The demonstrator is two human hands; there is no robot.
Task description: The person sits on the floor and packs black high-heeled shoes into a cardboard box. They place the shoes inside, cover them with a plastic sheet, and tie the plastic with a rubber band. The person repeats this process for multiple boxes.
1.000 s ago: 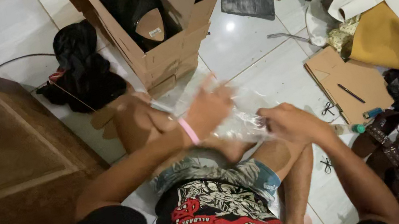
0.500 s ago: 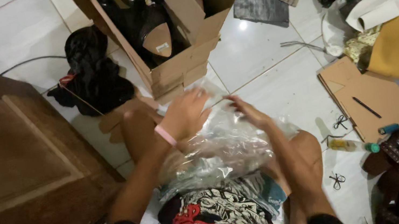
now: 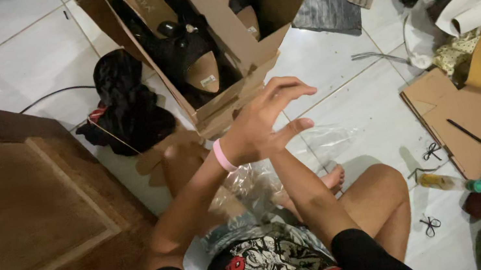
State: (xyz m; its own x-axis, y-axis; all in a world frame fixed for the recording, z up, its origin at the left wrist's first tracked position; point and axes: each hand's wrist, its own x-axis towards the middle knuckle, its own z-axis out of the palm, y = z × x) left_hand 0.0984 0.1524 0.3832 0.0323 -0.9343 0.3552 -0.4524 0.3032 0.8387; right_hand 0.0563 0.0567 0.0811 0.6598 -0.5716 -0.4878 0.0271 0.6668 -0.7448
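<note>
One left hand [image 3: 262, 126] is seen raised just in front of the cardboard box [image 3: 228, 101], its fingers spread wide and curled, nothing gripped; a pink wristband [image 3: 222, 155] is worn on its wrist. The right hand is hidden behind the left, so its state cannot be told. One clear plastic bag [image 3: 297, 158] is spread over the lap and floor, just below the box. Two black sandals [image 3: 185, 46] are held in the box. One black cloth bundle [image 3: 126, 105] lies left of the box.
</note>
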